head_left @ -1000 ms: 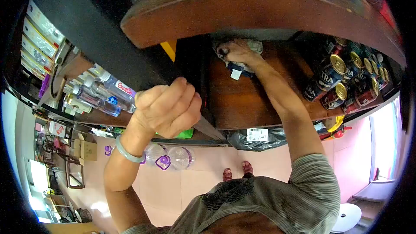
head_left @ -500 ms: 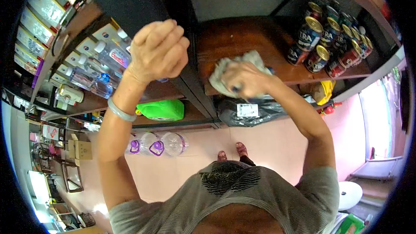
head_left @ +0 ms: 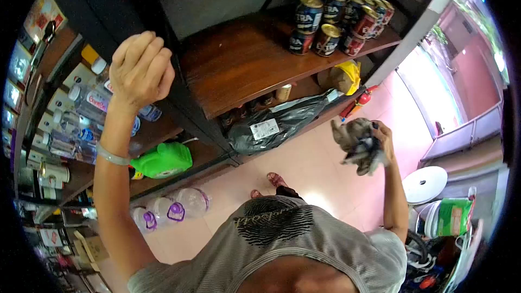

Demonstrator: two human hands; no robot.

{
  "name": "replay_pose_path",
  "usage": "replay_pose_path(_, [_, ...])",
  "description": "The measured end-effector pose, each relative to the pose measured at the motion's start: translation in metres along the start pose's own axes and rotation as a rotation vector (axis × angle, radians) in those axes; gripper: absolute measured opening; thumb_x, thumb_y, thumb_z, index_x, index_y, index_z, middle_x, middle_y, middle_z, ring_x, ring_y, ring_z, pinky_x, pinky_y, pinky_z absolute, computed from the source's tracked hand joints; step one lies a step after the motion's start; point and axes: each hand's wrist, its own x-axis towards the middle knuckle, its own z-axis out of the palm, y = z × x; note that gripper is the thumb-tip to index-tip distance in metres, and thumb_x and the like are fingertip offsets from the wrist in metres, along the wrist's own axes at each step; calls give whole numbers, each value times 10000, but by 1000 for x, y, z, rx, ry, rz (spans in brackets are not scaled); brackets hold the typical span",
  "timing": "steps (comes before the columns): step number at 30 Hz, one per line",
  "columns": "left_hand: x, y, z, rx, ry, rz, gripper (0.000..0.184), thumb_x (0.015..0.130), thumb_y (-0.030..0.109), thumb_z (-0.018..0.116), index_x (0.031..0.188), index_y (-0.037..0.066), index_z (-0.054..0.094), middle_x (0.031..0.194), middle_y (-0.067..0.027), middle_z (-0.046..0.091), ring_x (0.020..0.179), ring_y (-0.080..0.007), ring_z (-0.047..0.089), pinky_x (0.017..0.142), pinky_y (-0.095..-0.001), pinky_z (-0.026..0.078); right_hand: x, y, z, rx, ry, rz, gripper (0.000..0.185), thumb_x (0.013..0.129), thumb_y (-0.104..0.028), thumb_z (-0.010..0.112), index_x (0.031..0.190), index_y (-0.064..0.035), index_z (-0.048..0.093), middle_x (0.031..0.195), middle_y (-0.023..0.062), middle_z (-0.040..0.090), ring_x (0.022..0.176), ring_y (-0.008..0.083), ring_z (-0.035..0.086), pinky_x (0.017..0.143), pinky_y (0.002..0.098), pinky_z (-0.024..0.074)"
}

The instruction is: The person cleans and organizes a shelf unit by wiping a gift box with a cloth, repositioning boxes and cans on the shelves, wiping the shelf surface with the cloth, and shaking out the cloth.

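My right hand (head_left: 384, 142) is closed on a crumpled grey rag (head_left: 358, 145), dark in places, which hangs over the floor to the right of the shelf unit. My left hand (head_left: 142, 68) is raised in a fist in front of the dark shelf post (head_left: 176, 70). Its palm side is hidden, so I cannot see whether anything is inside. Just beyond the post is a brown wooden shelf board (head_left: 233, 59) with stacked drink cans (head_left: 328, 39) at its right end. Clear plastic water bottles (head_left: 89, 103) stand to the left of my left hand.
Below the board lies a black plastic package (head_left: 282, 122) with a white label. A green jug (head_left: 165, 160) sits on the lower left shelf. Large clear bottles (head_left: 192, 202) with purple handles stand on the floor. A red fire extinguisher (head_left: 364, 99) and a white round lid (head_left: 426, 184) are at the right.
My right hand has lifted the rag off the shelf board and carried it right, out over the floor. The view has turned right. My left hand stays in a fist by the post.
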Motion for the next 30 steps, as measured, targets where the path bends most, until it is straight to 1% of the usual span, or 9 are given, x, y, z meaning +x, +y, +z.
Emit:
replay_pose_path(3, [2, 0, -2, 7, -32, -17, 137, 653, 92, 625, 781, 51, 595, 884, -86, 611, 930, -226, 569, 855, -336, 395, -4, 20, 13, 176, -87, -33, 403, 798, -305, 618, 1026, 21, 554, 908, 89, 612, 821, 159, 592, 756, 285, 487])
replay_pose_path(5, [4, 2, -4, -8, -44, -6, 144, 659, 101, 629, 791, 51, 599, 904, -85, 613, 951, -225, 562, 862, -341, 387, -2, 29, 13, 83, -74, -50, 350, 827, -280, 585, 1028, 6, 574, 943, 59, 586, 859, 158, 548, 766, 263, 428])
replay_pose_path(9, [0, -1, -3, 63, -66, 52, 102, 708, 101, 616, 802, 64, 625, 890, -65, 638, 969, -210, 558, 896, -317, 348, -15, 12, 5, 280, -165, -34, 383, 848, -321, 575, 1052, 3, 567, 956, 52, 581, 872, 145, 534, 790, 274, 417])
replay_pose_path(15, [-6, -2, 4, 66, -41, 20, 83, 699, 75, 636, 781, 65, 637, 917, -57, 643, 992, -209, 558, 890, -298, 355, -35, -18, 12, 70, -28, -11, 368, 877, -308, 549, 1083, -3, 551, 938, 45, 581, 854, 135, 534, 780, 263, 426])
replay_pose_path(19, [-7, -3, 3, 78, -59, 33, 86, 704, 90, 638, 788, 72, 637, 919, -57, 643, 988, -203, 558, 888, -285, 342, -37, -50, 27, -20, 167, -149, 292, 906, -291, 515, 993, -15, 553, 810, 27, 570, 702, 95, 533, 648, 234, 457])
replay_pose_path(21, [-8, -4, 4, 99, -64, 19, 89, 707, 100, 640, 793, 75, 638, 919, -56, 644, 987, -200, 558, 887, -281, 337, -29, -64, 29, 187, 172, -125, 297, 912, -302, 506, 973, -14, 548, 785, 44, 585, 650, 105, 561, 592, 228, 477])
replay_pose_path(25, [-2, 6, -1, 22, -88, -11, 128, 701, 79, 630, 828, 76, 622, 917, -61, 612, 1005, -221, 528, 896, -329, 326, -26, -97, 43, 253, 76, -135, 325, 916, -284, 503, 1016, 24, 534, 823, 43, 595, 674, 98, 565, 615, 235, 479])
replay_pose_path(27, [-3, 37, 0, -171, -53, -16, 153, 674, 56, 615, 825, 73, 598, 931, -99, 563, 974, -290, 508, 869, -390, 347, -25, -115, 47, 225, 41, -180, 341, 912, -321, 507, 974, 12, 549, 803, 43, 595, 660, 95, 561, 600, 225, 472])
replay_pose_path(30, [13, 128, 8, -782, -189, -190, 201, 630, 39, 601, 825, 85, 585, 800, -89, 547, 834, -290, 526, 762, -408, 387, -27, -143, 55, 101, 27, -175, 375, 906, -354, 508, 966, 11, 566, 807, 45, 597, 665, 95, 562, 604, 226, 467])
